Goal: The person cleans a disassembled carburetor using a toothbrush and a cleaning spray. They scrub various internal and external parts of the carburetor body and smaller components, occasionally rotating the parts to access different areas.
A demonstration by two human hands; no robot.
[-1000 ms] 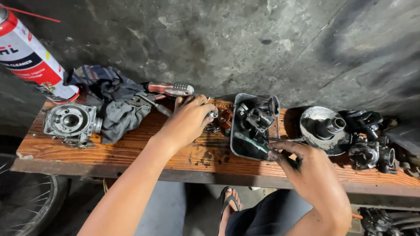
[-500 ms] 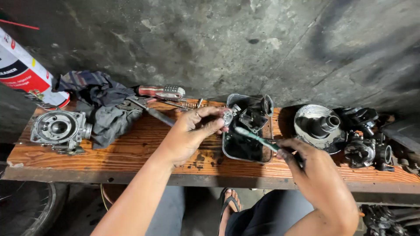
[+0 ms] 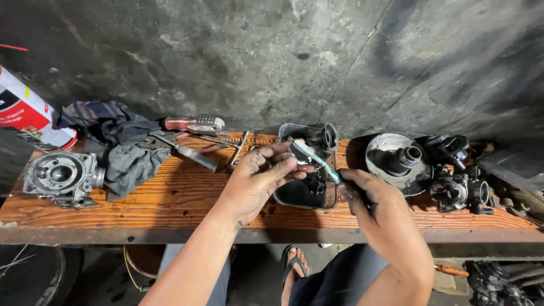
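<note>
Scrubbing a small part over the tray

The left hand (image 3: 258, 181) pinched a small metal part (image 3: 298, 150) at its fingertips, above the dark tray (image 3: 294, 195). The right hand (image 3: 371, 207) gripped a toothbrush (image 3: 323, 167), bristles touching the part. Judged mid-cleaning; next, steady strokes would be needed while the pinch kept firm.

One view only: your head camera is looking steeply down and forward over the wooden worktop (image 3: 170, 198), facing the stained concrete wall (image 3: 272, 56) behind it. It is sitting close, your forearms entering from the bottom edge. Below the worktop's front edge, it is catching your sandalled foot (image 3: 294, 266).
</note>
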